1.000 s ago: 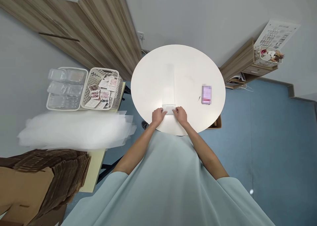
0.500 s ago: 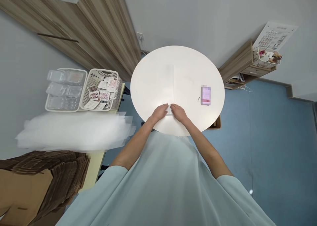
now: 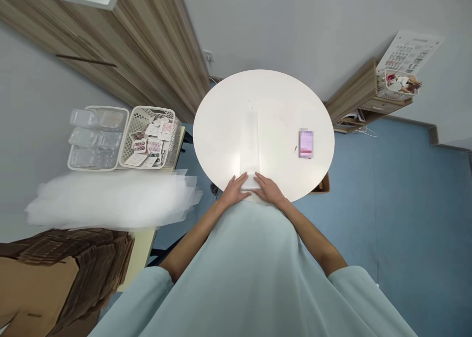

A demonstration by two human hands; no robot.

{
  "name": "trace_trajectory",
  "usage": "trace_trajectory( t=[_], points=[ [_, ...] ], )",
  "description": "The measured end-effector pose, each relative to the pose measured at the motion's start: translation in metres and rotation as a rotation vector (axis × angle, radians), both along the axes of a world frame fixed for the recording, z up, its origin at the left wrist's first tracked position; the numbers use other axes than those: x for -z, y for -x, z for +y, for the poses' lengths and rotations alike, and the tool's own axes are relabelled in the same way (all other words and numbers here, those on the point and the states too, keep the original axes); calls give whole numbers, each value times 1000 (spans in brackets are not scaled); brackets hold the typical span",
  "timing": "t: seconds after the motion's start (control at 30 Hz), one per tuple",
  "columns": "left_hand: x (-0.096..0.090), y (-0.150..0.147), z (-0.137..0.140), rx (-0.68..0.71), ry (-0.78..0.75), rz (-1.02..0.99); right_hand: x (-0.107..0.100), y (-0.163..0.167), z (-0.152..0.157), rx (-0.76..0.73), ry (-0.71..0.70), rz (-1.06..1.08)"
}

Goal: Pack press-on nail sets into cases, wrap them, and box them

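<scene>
A long white translucent foam sheet (image 3: 250,142) lies lengthwise on the round white table (image 3: 278,110). Its near end forms a flat, wrapped bundle close to the table's front edge; what is inside cannot be made out. My left hand (image 3: 234,189) grips the bundle's left side, thumb at the near edge and fingers on top. On the right side, my right hand (image 3: 270,189) holds it the same way. A pixelated purple-pink item (image 3: 306,144) lies to the right on the table, with a small dark mark beside it.
To the left, one white basket (image 3: 70,166) holds clear plastic boxes (image 3: 83,137) and another (image 3: 147,111) holds small cards with packs. Stacked white foam sheets (image 3: 110,199) and folded brown cardboard (image 3: 96,273) lie nearer. A wooden shelf (image 3: 354,93) stands at right.
Both hands have moved toward my body, bringing the bundle to the table's near edge. The foam sheet has slid nearer too, and my thumbs now spread from the fingers.
</scene>
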State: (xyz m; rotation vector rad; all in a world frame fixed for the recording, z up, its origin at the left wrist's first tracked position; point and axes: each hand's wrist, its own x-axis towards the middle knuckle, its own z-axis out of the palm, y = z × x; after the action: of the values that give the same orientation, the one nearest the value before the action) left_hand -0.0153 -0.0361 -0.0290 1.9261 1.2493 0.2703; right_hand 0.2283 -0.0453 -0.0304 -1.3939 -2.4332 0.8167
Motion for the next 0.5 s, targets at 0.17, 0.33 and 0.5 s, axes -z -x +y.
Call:
trace_trajectory(
  t=[0.17, 0.33, 0.5],
  points=[
    [1, 3, 20, -210, 70, -53, -5, 1, 14, 208, 118, 91],
    [-5, -1, 43, -373, 176, 2, -14, 5, 40, 368, 240, 180],
    [-3, -11, 58, -431, 134, 139, -8, 9, 60, 456, 249, 174]
  ],
)
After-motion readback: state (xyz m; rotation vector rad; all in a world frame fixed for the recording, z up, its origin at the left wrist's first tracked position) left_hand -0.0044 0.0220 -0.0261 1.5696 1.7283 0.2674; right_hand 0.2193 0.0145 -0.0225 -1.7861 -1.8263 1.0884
